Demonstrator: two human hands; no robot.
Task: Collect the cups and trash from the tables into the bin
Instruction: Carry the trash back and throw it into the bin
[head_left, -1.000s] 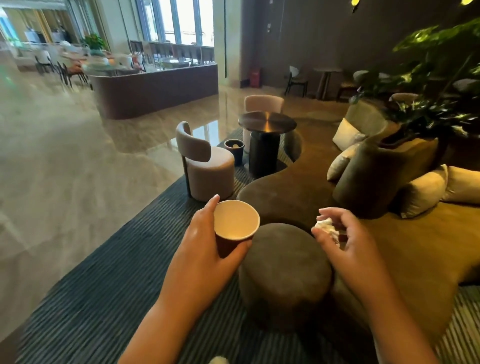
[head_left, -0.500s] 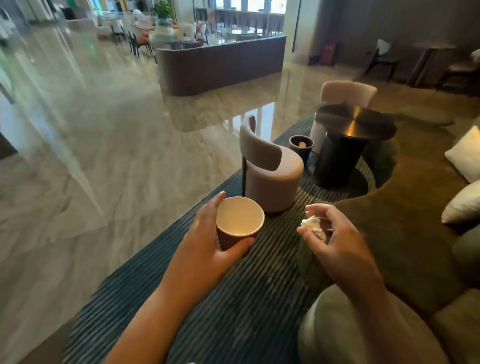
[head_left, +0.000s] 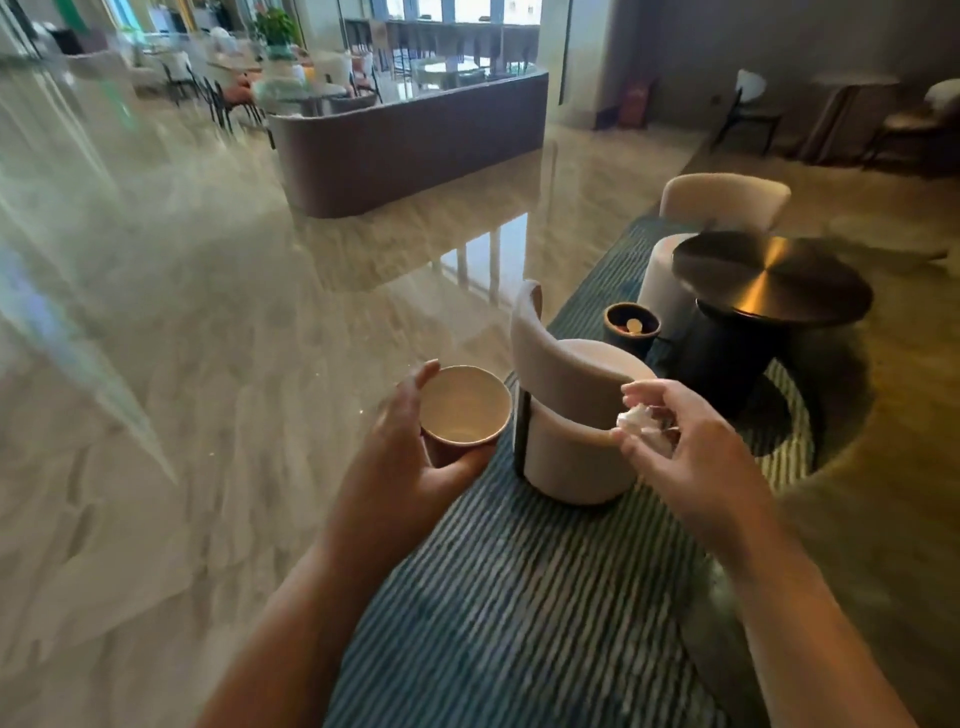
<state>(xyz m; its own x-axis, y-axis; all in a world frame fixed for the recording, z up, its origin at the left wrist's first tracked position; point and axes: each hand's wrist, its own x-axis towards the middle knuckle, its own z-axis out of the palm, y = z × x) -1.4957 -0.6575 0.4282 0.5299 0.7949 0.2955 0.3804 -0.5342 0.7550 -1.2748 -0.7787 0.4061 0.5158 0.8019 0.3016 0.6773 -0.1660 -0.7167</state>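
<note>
Through the head camera we see our left grip (head_left: 410, 457), a bare hand, curled round a paper cup (head_left: 464, 410), thumb against the near side and fingers reaching up the far side to the rim. The cup stands upright in the air, brown outside and pale inside, above the line where the striped rug (head_left: 519, 597) meets the polished marble floor (head_left: 208, 364). Our right grip (head_left: 685, 457) is narrow, thumb and fingertips pinching a crumpled white tissue (head_left: 635, 418), held up in front of the curved back of a pale upholstered chair (head_left: 571, 467). Beyond that chair a small dark round bin (head_left: 631, 330) sits on the rug, just beside the black pedestal under a round dark tabletop (head_left: 769, 275). Something pale and round lies inside the bin, though we cannot tell what. Cup and tissue are both well apart from the bin. A second pale chair (head_left: 724, 200) stands behind the tabletop, and a long curved counter (head_left: 410, 140) lies farther off across the floor.
</note>
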